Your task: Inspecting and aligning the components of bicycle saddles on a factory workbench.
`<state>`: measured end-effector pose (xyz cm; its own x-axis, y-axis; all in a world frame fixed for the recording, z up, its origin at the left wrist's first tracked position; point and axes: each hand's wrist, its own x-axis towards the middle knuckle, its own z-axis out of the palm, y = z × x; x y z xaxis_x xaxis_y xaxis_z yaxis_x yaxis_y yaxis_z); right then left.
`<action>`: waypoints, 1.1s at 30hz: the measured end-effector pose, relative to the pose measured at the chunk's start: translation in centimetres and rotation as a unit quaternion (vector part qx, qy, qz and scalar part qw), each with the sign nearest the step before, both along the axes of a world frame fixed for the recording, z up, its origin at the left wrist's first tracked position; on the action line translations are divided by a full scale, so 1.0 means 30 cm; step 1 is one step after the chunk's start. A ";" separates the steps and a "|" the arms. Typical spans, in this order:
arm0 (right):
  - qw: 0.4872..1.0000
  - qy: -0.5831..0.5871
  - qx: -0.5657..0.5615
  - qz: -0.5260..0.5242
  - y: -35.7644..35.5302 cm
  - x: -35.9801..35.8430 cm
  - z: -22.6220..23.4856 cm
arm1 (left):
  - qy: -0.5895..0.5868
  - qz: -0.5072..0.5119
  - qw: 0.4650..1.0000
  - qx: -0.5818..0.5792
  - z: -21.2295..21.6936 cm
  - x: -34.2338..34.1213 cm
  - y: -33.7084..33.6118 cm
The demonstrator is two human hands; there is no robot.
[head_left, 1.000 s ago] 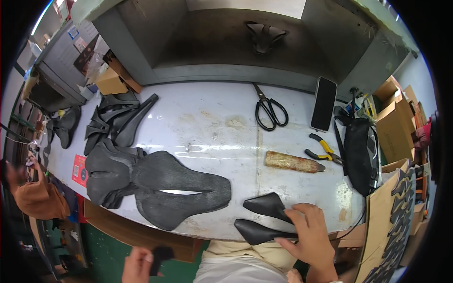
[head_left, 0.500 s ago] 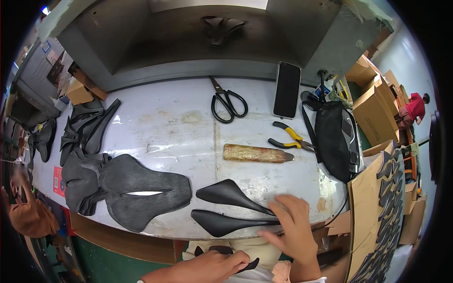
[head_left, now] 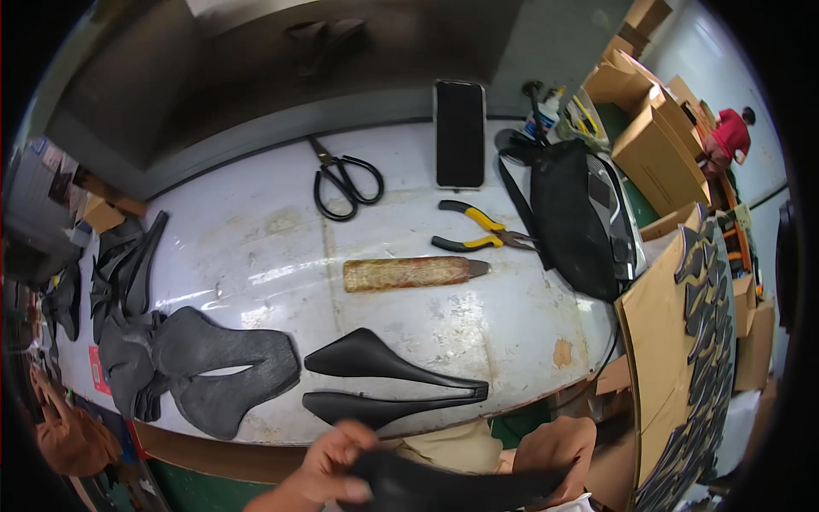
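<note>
Dark piece [head_left: 444, 486], one, blurred: on the near side of the forked black piece [head_left: 367, 357], long axis running left to right between both hands. Left hand [head_left: 334, 465]: at its left end, thumb and fingers pinching it. Right hand [head_left: 559, 452]: at its narrow right end, bent; cannot tell whether it grips. Around the forked black piece: grey panel [head_left: 192, 341], left; wrapped-handle tool [head_left: 401, 273], beyond; pliers [head_left: 490, 224], beyond and right; scissors [head_left: 335, 164], farther beyond.
</note>
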<state>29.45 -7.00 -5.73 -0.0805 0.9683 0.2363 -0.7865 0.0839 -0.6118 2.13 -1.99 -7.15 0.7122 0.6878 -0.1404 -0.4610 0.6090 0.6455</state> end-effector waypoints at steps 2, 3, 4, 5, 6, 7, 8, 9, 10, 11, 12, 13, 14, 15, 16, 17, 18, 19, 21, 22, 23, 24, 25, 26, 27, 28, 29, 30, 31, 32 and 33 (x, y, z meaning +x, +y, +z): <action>0.995 -0.074 0.032 -0.054 -0.022 0.007 -0.013 | 0.060 0.242 0.955 -0.163 0.016 0.025 -0.081; 0.995 -0.076 0.031 -0.059 -0.026 0.014 -0.019 | 0.024 0.173 0.970 -0.170 0.036 0.010 -0.118; 0.996 -0.056 0.072 -0.022 -0.027 0.020 -0.026 | 0.022 0.161 0.974 -0.161 0.035 0.011 -0.133; 0.993 -0.036 0.113 0.015 -0.023 0.031 -0.027 | 0.021 0.150 0.977 -0.152 0.042 -0.003 -0.144; 0.985 -0.049 0.154 0.061 -0.019 0.045 -0.024 | 0.020 0.145 0.977 -0.154 0.044 -0.016 -0.143; 0.985 -0.051 0.151 0.057 -0.008 0.058 -0.025 | 0.151 0.095 0.984 0.009 0.041 -0.034 -0.127; 0.983 -0.044 0.160 0.084 -0.006 0.066 -0.015 | 0.275 0.040 0.945 0.174 0.041 -0.049 -0.110; 0.983 -0.030 0.160 0.088 -0.003 0.067 -0.013 | 0.273 0.036 0.946 0.173 0.035 -0.059 -0.085; 0.991 -0.118 0.060 -0.018 -0.006 0.076 0.000 | 0.344 0.114 0.848 0.386 0.027 -0.063 -0.057; 0.974 -0.198 0.009 -0.106 -0.008 0.057 -0.008 | 0.391 0.185 0.695 0.574 0.021 -0.060 -0.034; 0.873 -0.461 -0.065 -0.143 0.000 0.077 -0.010 | 0.452 0.212 0.665 0.555 0.018 -0.050 -0.016; 0.838 -0.449 -0.277 -0.141 -0.010 0.045 -0.028 | 0.512 0.238 0.632 0.531 0.015 -0.038 0.000; 0.780 -0.553 -0.255 -0.146 0.007 0.046 -0.062 | 0.550 0.221 0.651 0.473 0.013 -0.026 0.016; 0.789 -0.513 -0.307 -0.141 0.005 0.031 -0.087 | 0.586 0.203 0.667 0.413 0.015 -0.015 0.026; 0.805 -0.506 -0.274 -0.146 0.012 0.033 -0.116 | 0.566 0.185 0.674 0.437 0.012 -0.011 0.046; 0.803 -0.503 -0.292 -0.129 0.009 0.033 -0.136 | 0.564 0.181 0.677 0.437 0.013 -0.009 0.057; 0.804 -0.509 -0.278 -0.132 0.010 0.036 -0.154 | 0.561 0.171 0.711 0.388 0.015 -0.011 0.065; 0.797 -0.522 -0.281 -0.120 0.010 0.038 -0.165 | 0.556 0.160 0.743 0.337 0.015 -0.015 0.072; 0.788 -0.534 -0.285 -0.110 0.014 0.040 -0.173 | 0.538 0.143 0.749 0.360 0.011 -0.032 0.086; 0.786 -0.538 -0.288 -0.104 0.015 0.040 -0.168 | 0.533 0.145 0.759 0.344 0.006 -0.040 0.088; 0.783 -0.541 -0.290 -0.098 0.019 0.038 -0.162 | 0.529 0.147 0.769 0.327 0.000 -0.045 0.088; 0.782 -0.542 -0.292 -0.096 0.025 0.034 -0.156 | 0.529 0.147 0.770 0.325 -0.006 -0.051 0.088; 0.782 -0.539 -0.298 -0.094 0.031 0.030 -0.150 | 0.534 0.142 0.766 0.328 -0.012 -0.055 0.087; 0.783 -0.535 -0.304 -0.092 0.038 0.027 -0.147 | 0.540 0.138 0.761 0.331 -0.017 -0.059 0.086; 0.782 -0.536 -0.305 -0.090 0.041 0.025 -0.143 | 0.540 0.139 0.762 0.329 -0.021 -0.062 0.085; 0.779 -0.542 -0.305 -0.088 0.045 0.024 -0.143 | 0.529 0.143 0.772 0.321 -0.024 -0.064 0.085; 0.776 -0.544 -0.307 -0.087 0.046 0.022 -0.145 | 0.517 0.147 0.782 0.314 -0.024 -0.067 0.087; 0.775 -0.548 -0.305 -0.083 0.046 0.021 -0.148 | 0.518 0.148 0.783 0.312 -0.021 -0.071 0.089; 0.775 -0.545 -0.309 -0.086 0.046 0.020 -0.152 | 0.524 0.142 0.779 0.314 -0.017 -0.074 0.091; 0.775 -0.542 -0.313 -0.088 0.045 0.017 -0.155 | 0.530 0.136 0.775 0.316 -0.012 -0.077 0.095; 0.774 -0.543 -0.313 -0.086 0.044 0.014 -0.157 | 0.530 0.138 0.776 0.315 -0.009 -0.078 0.100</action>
<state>29.87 -5.67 -10.43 0.2405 0.8842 -0.4004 0.2101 -0.4502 -0.8679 -0.20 1.01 -7.40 0.2404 0.9630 -0.1216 0.4747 -0.0073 0.8801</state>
